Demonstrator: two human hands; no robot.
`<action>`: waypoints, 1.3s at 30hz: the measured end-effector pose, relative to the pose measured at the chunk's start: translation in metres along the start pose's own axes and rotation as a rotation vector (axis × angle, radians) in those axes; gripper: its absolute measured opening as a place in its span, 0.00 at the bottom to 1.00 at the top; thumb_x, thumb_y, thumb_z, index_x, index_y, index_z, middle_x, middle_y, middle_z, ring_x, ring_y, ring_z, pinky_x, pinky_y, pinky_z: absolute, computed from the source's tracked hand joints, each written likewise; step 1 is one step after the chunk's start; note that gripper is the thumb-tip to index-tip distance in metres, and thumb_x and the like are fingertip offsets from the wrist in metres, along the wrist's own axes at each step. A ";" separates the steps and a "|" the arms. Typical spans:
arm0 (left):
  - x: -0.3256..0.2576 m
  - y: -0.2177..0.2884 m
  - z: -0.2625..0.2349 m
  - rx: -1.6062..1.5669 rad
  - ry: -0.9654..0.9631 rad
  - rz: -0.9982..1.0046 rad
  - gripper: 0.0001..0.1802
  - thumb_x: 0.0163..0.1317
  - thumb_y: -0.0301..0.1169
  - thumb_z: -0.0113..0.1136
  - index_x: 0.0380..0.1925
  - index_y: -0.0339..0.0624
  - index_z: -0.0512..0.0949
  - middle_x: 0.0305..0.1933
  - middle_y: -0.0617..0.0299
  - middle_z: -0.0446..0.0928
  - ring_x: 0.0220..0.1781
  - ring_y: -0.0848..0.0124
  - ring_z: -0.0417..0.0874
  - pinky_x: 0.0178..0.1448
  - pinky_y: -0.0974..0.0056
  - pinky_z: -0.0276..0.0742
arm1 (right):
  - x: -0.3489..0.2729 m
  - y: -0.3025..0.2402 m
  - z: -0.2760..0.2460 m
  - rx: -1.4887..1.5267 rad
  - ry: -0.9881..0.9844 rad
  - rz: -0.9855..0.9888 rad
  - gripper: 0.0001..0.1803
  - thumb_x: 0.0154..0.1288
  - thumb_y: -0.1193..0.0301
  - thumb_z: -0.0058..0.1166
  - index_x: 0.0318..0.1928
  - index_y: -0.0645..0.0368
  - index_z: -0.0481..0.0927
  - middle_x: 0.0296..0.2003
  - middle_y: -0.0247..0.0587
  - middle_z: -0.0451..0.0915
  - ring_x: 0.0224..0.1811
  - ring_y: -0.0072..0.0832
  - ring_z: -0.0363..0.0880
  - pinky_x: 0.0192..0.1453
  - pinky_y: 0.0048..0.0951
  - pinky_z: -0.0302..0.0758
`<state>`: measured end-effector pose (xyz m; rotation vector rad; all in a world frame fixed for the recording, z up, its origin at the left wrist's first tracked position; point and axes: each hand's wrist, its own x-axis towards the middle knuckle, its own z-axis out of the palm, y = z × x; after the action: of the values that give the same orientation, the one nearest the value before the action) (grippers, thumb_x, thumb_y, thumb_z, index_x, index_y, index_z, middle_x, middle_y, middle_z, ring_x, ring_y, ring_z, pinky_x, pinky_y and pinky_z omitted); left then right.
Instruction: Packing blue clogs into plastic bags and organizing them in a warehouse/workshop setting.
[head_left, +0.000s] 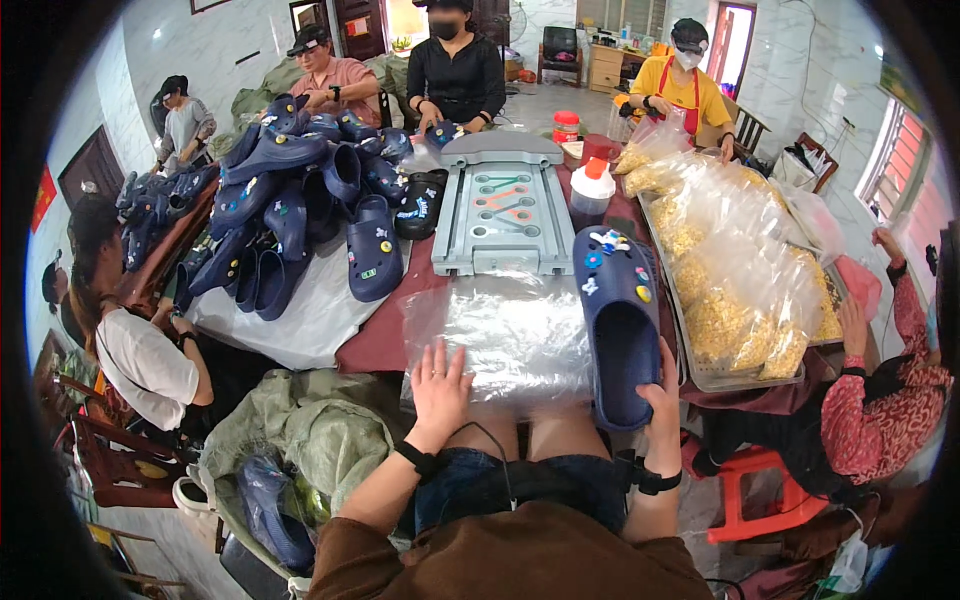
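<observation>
A navy blue clog (622,345) with small colourful charms on its toe stands toe-away at the table's near edge. My right hand (659,400) grips it by the heel, thumb at the rim. To its left lies a flat stack of clear plastic bags (515,335). My left hand (441,388) rests on the stack's near left corner, fingers spread. Beyond the bags sits a grey plastic board (505,215) with orange and green marks. A dark bottle with a white and red cap (591,190) stands just past the clog's toe.
At the left, navy clogs (290,190) are heaped on white sheeting. On the right, a metal tray (740,380) holds clear bags of yellow bits. A green sack (320,430) with clogs stands by my left arm. Several people sit around; a red stool (765,495) is at lower right.
</observation>
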<state>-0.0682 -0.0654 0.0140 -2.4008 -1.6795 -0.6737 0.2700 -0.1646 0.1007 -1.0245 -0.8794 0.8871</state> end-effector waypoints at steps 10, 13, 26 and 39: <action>0.045 -0.002 0.013 -0.006 0.180 -0.100 0.23 0.71 0.40 0.57 0.66 0.61 0.76 0.79 0.46 0.61 0.77 0.43 0.61 0.67 0.40 0.62 | -0.007 0.000 0.008 0.032 0.022 -0.005 0.53 0.46 0.74 0.52 0.78 0.64 0.56 0.68 0.52 0.69 0.69 0.39 0.70 0.73 0.33 0.65; 0.061 0.000 0.022 -0.052 0.137 -0.065 0.24 0.72 0.40 0.56 0.68 0.62 0.75 0.79 0.46 0.61 0.77 0.42 0.61 0.68 0.40 0.62 | -0.010 0.001 0.014 -0.006 -0.001 -0.004 0.53 0.46 0.73 0.53 0.78 0.65 0.56 0.68 0.52 0.69 0.69 0.38 0.71 0.73 0.33 0.65; 0.089 0.025 -0.049 -0.397 0.473 0.067 0.28 0.72 0.28 0.53 0.72 0.57 0.71 0.82 0.52 0.56 0.81 0.47 0.57 0.78 0.46 0.57 | -0.017 -0.007 0.020 -0.083 -0.062 -0.037 0.53 0.46 0.74 0.55 0.78 0.65 0.55 0.69 0.51 0.68 0.68 0.36 0.71 0.73 0.33 0.65; 0.117 -0.026 0.026 0.013 0.067 -0.259 0.41 0.62 0.38 0.67 0.75 0.54 0.62 0.78 0.31 0.53 0.79 0.34 0.54 0.78 0.38 0.56 | -0.024 -0.010 0.039 -0.833 -0.065 -0.364 0.55 0.40 0.67 0.64 0.75 0.57 0.62 0.50 0.54 0.72 0.54 0.52 0.76 0.61 0.43 0.75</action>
<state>-0.0518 0.0540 0.0383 -2.1463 -1.9782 -0.7660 0.2275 -0.1762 0.1161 -1.4746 -1.4923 0.2207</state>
